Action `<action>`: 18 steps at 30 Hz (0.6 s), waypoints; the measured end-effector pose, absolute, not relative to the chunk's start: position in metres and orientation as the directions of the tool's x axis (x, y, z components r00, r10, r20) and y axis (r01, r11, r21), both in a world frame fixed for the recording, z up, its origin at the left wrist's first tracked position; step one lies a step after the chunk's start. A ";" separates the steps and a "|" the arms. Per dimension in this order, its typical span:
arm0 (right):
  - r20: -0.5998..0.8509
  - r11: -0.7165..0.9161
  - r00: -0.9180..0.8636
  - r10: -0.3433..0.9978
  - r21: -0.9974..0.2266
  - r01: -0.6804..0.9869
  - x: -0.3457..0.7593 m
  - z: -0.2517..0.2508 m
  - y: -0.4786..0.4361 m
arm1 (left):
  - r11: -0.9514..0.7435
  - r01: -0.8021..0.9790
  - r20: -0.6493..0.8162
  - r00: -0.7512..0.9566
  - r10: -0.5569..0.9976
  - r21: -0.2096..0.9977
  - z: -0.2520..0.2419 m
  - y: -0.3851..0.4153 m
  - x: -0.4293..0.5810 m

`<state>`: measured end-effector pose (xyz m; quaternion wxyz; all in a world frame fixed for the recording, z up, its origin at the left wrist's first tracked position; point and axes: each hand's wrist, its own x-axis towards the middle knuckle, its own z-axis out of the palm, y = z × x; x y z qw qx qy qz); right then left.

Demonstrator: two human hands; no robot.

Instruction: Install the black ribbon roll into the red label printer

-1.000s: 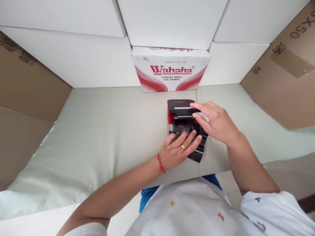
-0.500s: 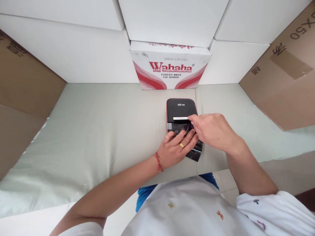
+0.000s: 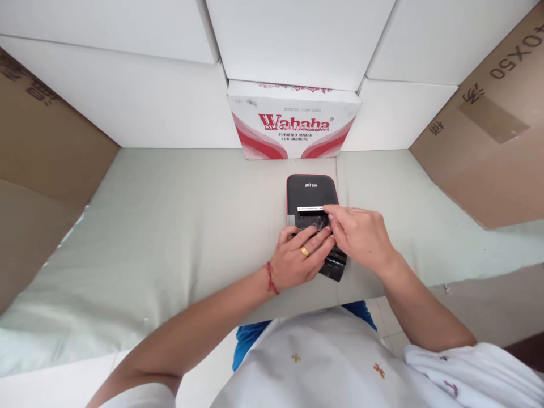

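A flat black box-shaped item [image 3: 312, 195] with red edges, rounded corners and a small white logo lies on the covered surface. A narrow white label strip [image 3: 310, 208] runs across it, with small print on it. My left hand [image 3: 297, 255], with a gold ring, lies over the item's lower part, fingers spread. My right hand [image 3: 361, 232] is curled at the item's right edge, its index fingertip on the strip's right end; what its fingers pinch is hidden. Glossy black film [image 3: 335, 266] sticks out below my fingers toward me.
A white and red Wahaha water carton [image 3: 297, 127] stands behind the item, against stacked white boxes [image 3: 170, 102]. Brown cardboard boxes [image 3: 46, 153] [image 3: 488, 164] flank the pale green cloth-covered surface [image 3: 191, 215]. Its front edge is close to my body.
The view has shifted slightly. Both hands stay on the black item in nearly the same pose, the right index fingertip still at the strip's right end.
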<state>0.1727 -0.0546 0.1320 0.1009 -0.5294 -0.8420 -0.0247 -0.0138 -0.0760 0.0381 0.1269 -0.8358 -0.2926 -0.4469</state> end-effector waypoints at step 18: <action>0.596 0.688 -0.388 0.703 -0.430 0.585 0.194 0.074 -0.090 | -0.196 -0.230 0.255 0.259 0.932 0.953 -0.001 0.001 -0.056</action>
